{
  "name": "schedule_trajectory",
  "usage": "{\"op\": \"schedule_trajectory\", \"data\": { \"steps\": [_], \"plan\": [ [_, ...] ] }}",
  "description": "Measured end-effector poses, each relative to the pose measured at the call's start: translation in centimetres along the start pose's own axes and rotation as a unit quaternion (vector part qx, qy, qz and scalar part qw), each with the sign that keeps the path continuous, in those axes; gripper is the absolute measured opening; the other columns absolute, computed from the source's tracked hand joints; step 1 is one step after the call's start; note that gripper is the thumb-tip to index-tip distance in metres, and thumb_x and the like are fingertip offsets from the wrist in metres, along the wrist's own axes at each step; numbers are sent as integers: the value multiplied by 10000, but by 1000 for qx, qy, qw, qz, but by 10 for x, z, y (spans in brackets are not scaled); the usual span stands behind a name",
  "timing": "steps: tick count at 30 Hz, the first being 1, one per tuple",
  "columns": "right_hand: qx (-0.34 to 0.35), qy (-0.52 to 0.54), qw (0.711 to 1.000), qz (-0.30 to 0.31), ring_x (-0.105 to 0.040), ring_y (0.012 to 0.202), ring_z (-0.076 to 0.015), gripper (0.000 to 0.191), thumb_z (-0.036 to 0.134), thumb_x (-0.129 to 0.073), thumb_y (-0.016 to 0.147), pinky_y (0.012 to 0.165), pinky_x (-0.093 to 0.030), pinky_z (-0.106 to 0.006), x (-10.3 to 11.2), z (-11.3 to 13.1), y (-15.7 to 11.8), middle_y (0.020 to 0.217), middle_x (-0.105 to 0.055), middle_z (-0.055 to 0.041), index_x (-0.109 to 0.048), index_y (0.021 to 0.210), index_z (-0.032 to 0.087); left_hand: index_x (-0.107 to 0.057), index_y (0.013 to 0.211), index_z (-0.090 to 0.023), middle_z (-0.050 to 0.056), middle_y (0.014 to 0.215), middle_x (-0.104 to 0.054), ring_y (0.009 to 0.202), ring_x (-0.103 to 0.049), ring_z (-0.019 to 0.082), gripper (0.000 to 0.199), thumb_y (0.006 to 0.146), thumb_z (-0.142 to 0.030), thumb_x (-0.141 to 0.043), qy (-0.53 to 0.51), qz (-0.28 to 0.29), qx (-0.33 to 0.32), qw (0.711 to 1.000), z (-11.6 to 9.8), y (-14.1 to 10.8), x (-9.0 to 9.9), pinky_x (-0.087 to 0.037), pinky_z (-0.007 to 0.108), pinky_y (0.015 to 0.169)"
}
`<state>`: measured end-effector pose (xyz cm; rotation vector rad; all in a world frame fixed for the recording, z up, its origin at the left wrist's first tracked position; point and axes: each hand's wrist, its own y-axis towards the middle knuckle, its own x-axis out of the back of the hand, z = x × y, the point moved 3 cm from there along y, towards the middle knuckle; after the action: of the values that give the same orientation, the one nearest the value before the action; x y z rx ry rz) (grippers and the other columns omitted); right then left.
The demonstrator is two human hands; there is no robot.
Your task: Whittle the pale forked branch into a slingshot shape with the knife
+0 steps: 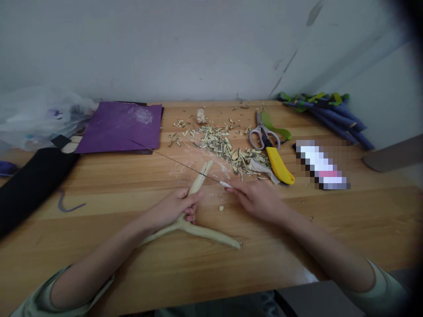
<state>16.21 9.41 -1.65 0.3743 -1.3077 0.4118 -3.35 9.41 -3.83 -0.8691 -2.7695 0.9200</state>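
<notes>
Centre of the frame, on the table [271, 264], the forked branch [187, 226] sits in the left hand [185, 204], and across its stem runs the rod tool [185, 166], out of the right hand [262, 198]! Behind, wood shavings [220, 143]; to their right, scissors [264, 132], a utility knife [280, 165] just below. Further right, a phone [322, 165]; upper right, behind it, bundled rods [337, 116]! Over to upper left, a sheet [122, 127], plastic bag [42, 114] on its left!
</notes>
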Motion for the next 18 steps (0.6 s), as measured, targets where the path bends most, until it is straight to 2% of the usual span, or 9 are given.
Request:
{"op": "schedule_trajectory", "data": {
  "steps": [7, 12, 15, 18],
  "plan": [
    [-4, -41, 998, -45, -505, 498, -133, 296, 314, -346, 878, 489, -235, -257, 2, 4, -2, 613, -627, -30, -603, 951, 185, -356, 632, -188, -85, 481, -374, 434, -399, 63, 366, 731, -508, -503, 25, -28, 2, 999, 7, 4, 2, -363, 216, 479],
    [-20, 64, 997, -33, -504, 511, -116, 290, 288, -354, 874, 506, -270, -237, 5, 8, -1, 589, -596, -16, -596, 759, 175, -372, 623, -184, -79, 477, -384, 435, -399, 68, 362, 746, -505, -486, 44, -22, -10, 999, 8, 5, 3, -359, 219, 477],
    [-30, 129, 991, -25, -498, 505, -106, 306, 295, -339, 885, 512, -295, -222, 4, 9, -1, 564, -573, -3, -583, 744, 175, -363, 597, -184, -81, 461, -364, 432, -400, 69, 375, 753, -508, -472, 45, -18, -16, 999, 8, 5, 2, -370, 226, 491],
    [-23, 127, 991, -34, -506, 506, -107, 318, 300, -320, 895, 501, -298, -220, 1, 11, -2, 563, -578, 0, -590, 783, 177, -358, 602, -187, -84, 458, -363, 428, -395, 69, 375, 750, -511, -476, 37, -17, -10, 999, 8, 5, 1, -380, 231, 498]
  ]
}}
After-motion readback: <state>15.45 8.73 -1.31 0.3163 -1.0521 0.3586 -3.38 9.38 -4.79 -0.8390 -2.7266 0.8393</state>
